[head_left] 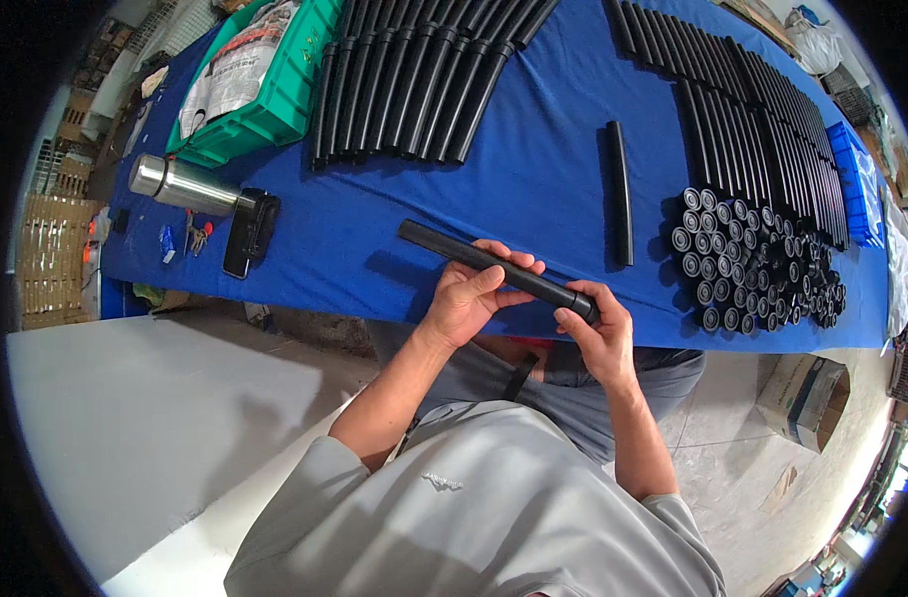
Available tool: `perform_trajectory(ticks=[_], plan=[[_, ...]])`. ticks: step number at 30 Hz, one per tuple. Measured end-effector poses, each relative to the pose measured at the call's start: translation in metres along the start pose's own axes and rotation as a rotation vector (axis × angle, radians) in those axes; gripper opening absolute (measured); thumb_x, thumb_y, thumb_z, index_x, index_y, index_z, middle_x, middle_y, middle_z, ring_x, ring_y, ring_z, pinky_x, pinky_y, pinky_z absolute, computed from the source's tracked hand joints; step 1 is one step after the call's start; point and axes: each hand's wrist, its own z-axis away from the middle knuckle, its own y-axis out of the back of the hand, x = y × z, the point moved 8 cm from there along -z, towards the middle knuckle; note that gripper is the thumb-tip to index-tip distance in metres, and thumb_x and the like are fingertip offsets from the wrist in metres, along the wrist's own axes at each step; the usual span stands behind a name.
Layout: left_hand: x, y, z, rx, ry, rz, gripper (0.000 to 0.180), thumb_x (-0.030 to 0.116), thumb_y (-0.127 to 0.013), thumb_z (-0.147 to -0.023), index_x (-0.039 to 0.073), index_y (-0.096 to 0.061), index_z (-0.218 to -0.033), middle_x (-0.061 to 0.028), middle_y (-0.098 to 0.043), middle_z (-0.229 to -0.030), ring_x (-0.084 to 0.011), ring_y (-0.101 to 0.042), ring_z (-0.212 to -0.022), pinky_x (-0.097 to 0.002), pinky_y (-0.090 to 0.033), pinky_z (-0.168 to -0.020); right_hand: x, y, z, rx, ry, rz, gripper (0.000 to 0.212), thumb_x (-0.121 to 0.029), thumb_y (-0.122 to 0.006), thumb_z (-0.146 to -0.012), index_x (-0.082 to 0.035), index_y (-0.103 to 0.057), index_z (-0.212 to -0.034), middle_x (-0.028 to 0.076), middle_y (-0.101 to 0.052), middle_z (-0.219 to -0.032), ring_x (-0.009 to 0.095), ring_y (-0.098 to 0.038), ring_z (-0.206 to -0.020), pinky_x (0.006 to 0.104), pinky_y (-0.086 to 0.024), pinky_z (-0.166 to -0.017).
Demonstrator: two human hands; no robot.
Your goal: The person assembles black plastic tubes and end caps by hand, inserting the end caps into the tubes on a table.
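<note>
A black tube (pixel 439 242) slants across in front of me, above the near edge of the blue-covered table. Around its middle, the fingers of my left hand (pixel 471 296) are closed. My right hand (pixel 603 333) grips a black end cap (pixel 581 304) at the tube's right end, thumb and fingers round it. The cap sits on the tube's end; how far it is seated is hidden by my fingers. Beyond my right hand, a single black tube (pixel 621 194) lies on the cloth. To its right is a cluster of round black caps (pixel 720 269).
Capped black tubes (pixel 404 90) lie side by side at the far left-middle; rows of plain tubes (pixel 722 139) fill the far right. A green crate (pixel 275 109), steel flask (pixel 190 186), phone (pixel 250 234) and keys (pixel 197 235) are at left. A blue bin (pixel 854 184) stands at the right edge.
</note>
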Motion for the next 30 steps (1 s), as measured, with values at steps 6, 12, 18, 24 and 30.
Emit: perform_trajectory(ticks=[6, 12, 18, 24, 30], plan=[[0.001, 0.0, 0.0, 0.008, 0.015, 0.036, 0.022, 0.007, -0.066, -0.092, 0.009, -0.062, -0.113, -0.0195, -0.065, -0.119, -0.039, -0.058, -0.122, -0.0553, -0.057, -0.093, -0.019, 0.006, 0.01, 0.151, 0.112, -0.199, 0.058, -0.004, -0.08, -0.078, 0.002, -0.053, -0.129, 0.012, -0.061, -0.118, 0.013, -0.06, -0.099, 0.0279, -0.055, -0.079], [0.0, 0.001, -0.002, 0.038, 0.004, -0.042, 0.024, 0.014, -0.071, -0.09, 0.009, -0.062, -0.111, -0.0206, -0.066, -0.116, -0.038, -0.062, -0.116, -0.0542, -0.059, -0.09, -0.063, -0.006, 0.009, 0.057, 0.515, 0.659, 0.058, -0.006, -0.083, -0.074, 0.001, -0.055, -0.124, 0.018, -0.061, -0.115, 0.029, -0.066, -0.096, 0.0351, -0.056, -0.077], [0.0, 0.002, -0.004, 0.007, -0.042, -0.076, 0.027, 0.016, -0.073, -0.088, 0.008, -0.062, -0.112, -0.0217, -0.067, -0.114, -0.0377, -0.064, -0.113, -0.0523, -0.061, -0.086, -0.067, -0.005, 0.008, 0.042, 0.481, 0.578, 0.042, -0.009, -0.082, -0.076, 0.002, -0.062, -0.11, 0.017, -0.065, -0.1, 0.033, -0.067, -0.083, 0.0376, -0.055, -0.072], [0.002, -0.008, -0.001, 0.068, -0.003, -0.019, 0.023, 0.011, -0.07, -0.09, 0.008, -0.061, -0.111, -0.0206, -0.067, -0.112, -0.038, -0.063, -0.115, -0.049, -0.061, -0.089, -0.028, 0.002, 0.007, 0.007, 0.154, 0.38, 0.03, -0.013, -0.076, -0.082, 0.003, -0.065, -0.105, 0.013, -0.065, -0.078, 0.023, -0.067, -0.072, 0.032, -0.05, -0.062], [0.001, 0.002, 0.001, 0.016, 0.01, -0.047, 0.02, 0.007, -0.067, -0.092, 0.008, -0.061, -0.11, -0.0199, -0.067, -0.113, -0.0384, -0.063, -0.115, -0.0491, -0.061, -0.089, -0.024, -0.001, 0.004, -0.026, 0.153, 0.382, 0.031, -0.013, -0.075, -0.083, 0.003, -0.064, -0.107, 0.014, -0.065, -0.077, 0.021, -0.064, -0.067, 0.0315, -0.049, -0.061]])
